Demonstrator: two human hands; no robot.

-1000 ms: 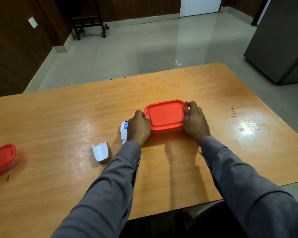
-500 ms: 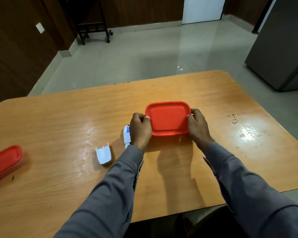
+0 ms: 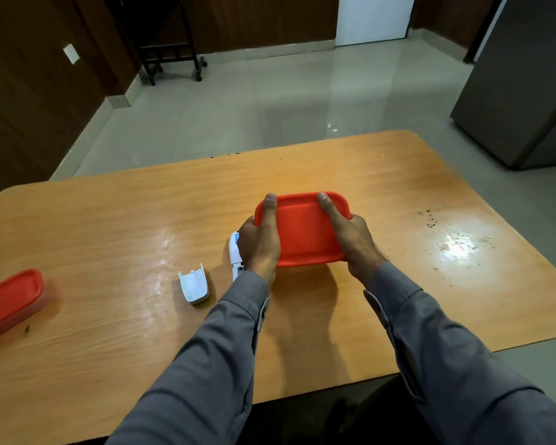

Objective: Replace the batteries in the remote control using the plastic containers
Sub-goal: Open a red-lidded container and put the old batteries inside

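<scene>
Wooden table (image 3: pixel 398 194), glossy orange-brown top, standing on a pale tiled floor with dark panelled walls behind; a grey cabinet (image 3: pixel 523 91) at far right.

Item 1: red-lidded container (image 3: pixel 305 229), centre of the table, held by both short ends. Left hand (image 3: pixel 259 244) wraps the left end, thumb laid along the lid toward the far corner. Right hand (image 3: pixel 350 240) mirrors it on the right end, thumb likewise on top. Both hands are closed around the box; the grip on opposite ends with thumbs at the far corners suits prising the lid up or steadying the base while it is freed. Whether the box is lifted clear of the table or resting on it cannot be told from this angle. Contents not visible.

Item 2: remote control (image 3: pixel 234 252), white, lying just beside the left hand and partly hidden by it; its near end looks open, though detail is poor.

Item 3: battery cover (image 3: pixel 194 284), white, lying apart from the remote to its left, set aside, presumably to leave the compartment open.

Item 4: second red-lidded container (image 3: pixel 10 300), far left edge, lid on, well apart from the work, probably parked until needed.
</scene>
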